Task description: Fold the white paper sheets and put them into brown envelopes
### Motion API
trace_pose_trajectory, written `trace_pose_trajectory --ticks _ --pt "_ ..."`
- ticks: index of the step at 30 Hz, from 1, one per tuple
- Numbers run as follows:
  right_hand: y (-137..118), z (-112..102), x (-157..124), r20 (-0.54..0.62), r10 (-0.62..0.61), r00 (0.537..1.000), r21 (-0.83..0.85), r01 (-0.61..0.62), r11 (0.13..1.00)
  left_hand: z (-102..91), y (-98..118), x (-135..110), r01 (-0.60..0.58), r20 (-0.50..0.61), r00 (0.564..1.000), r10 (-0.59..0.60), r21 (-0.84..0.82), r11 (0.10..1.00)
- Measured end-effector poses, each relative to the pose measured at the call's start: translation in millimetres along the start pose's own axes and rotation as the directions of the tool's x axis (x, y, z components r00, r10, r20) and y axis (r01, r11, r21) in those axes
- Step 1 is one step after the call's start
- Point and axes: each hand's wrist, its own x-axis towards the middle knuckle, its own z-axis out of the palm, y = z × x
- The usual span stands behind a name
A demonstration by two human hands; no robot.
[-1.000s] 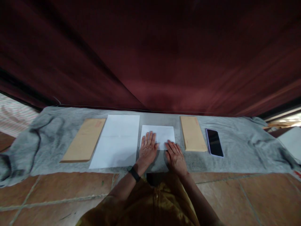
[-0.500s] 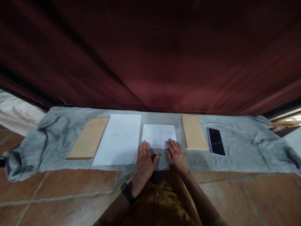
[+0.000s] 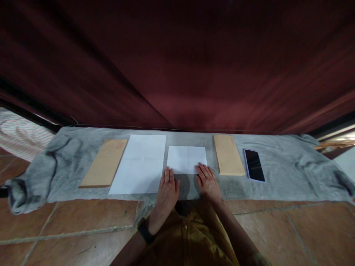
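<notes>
A folded white sheet of paper (image 3: pixel 186 159) lies in front of me on a grey cloth (image 3: pixel 191 139). My right hand (image 3: pixel 207 181) is open, its fingertips on the near right corner of that sheet. With fingers stretched forward, my left hand (image 3: pixel 168 189) is open at the sheet's near left corner; whether it touches the paper I cannot tell. Just left of it is a stack of larger white paper (image 3: pixel 141 162) with a faint crease across its top sheet. Neither hand grips anything.
Brown envelopes lie in a stack (image 3: pixel 104 162) at the left and another stack (image 3: pixel 229 155) at the right. A phone (image 3: pixel 254 165) with a dark screen rests farther right. Behind the cloth hangs a dark red curtain (image 3: pixel 194 92). Tiled floor (image 3: pixel 91 218) shows in front.
My left hand has shifted slightly left and toward me, off the folded sheet's near edge. My right hand stays at the right corner, and the papers lie as before.
</notes>
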Motion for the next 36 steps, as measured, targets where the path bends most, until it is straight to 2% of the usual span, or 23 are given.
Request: trace_pose_trajectory --ticks 3,7,14,18,23,27,33,36 --pt "0.5 0.9 0.0 -0.008 -0.001 1.000 0.006 0.001 1.000 3.0 -7.0 9.5 0.036 -0.031 0.999 -0.040 -0.119 0.992" --pt "1.2 1.9 -0.9 -0.022 -0.003 1.000 0.008 0.004 1.000 1.7 -11.3 21.7 0.133 -0.011 0.991 -0.137 -0.165 0.977" --pt "0.8 1.2 -1.2 -0.013 0.004 1.000 -0.003 -0.004 1.000 -17.5 -13.9 40.1 0.181 0.037 0.983 -0.178 -0.203 0.962" --pt "2.0 0.7 -0.7 -0.019 -0.003 1.000 0.000 0.003 1.000 -28.2 -16.5 51.0 0.269 0.106 0.962 -0.251 -0.241 0.932" --pt "5.3 -0.9 -0.1 -0.012 -0.011 1.000 0.033 0.012 0.999 -37.0 -16.0 61.1 0.365 0.237 0.918 -0.318 -0.191 0.911" --pt "4.9 -0.3 4.2 -0.038 0.002 0.999 0.067 0.000 0.998 -39.4 -13.5 59.1 0.413 0.261 0.896 -0.361 -0.183 0.892" --pt "-15.2 4.0 23.8 -0.045 -0.040 0.998 0.111 0.045 0.993 -40.8 -10.8 40.1 0.414 0.376 0.880 -0.292 -0.303 0.858" --pt "-27.8 7.1 32.6 -0.014 -0.075 0.997 0.114 0.076 0.990 -47.7 -9.3 27.5 0.382 0.419 0.864 -0.279 -0.184 0.906"
